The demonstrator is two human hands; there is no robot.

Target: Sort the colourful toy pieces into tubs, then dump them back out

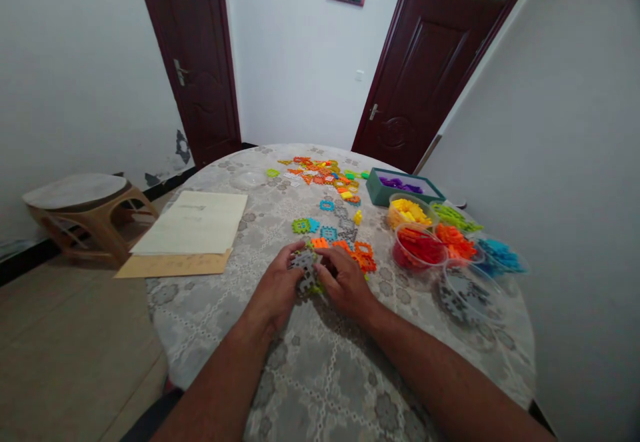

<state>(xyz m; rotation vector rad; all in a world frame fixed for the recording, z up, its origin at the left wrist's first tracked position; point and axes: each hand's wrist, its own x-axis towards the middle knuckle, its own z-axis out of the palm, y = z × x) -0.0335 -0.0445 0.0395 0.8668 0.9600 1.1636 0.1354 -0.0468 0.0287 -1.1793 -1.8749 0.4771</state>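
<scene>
Between my two hands is a small assembly of interlocking plastic building pieces (304,270), grey on the face toward me with lime green at its edges. My left hand (280,279) grips its left side, thumb across the grey face. On the right side, my right hand (345,279) is closed around it, fingers curled over the far edge. Just beyond my hands lie orange pieces (364,254), a green square piece (301,226), a blue square piece (329,233) and grey pieces (347,235). The far side of the assembly is hidden.
Clear tubs to the right hold yellow (410,212), red (420,247), orange, green, blue and grey pieces (470,292). Behind them stands a green box (383,194) with purple pieces. Mixed pieces (320,174) lie scattered at the back. Paper sheets (193,225) rest at the left; a stool (83,209) stands beyond.
</scene>
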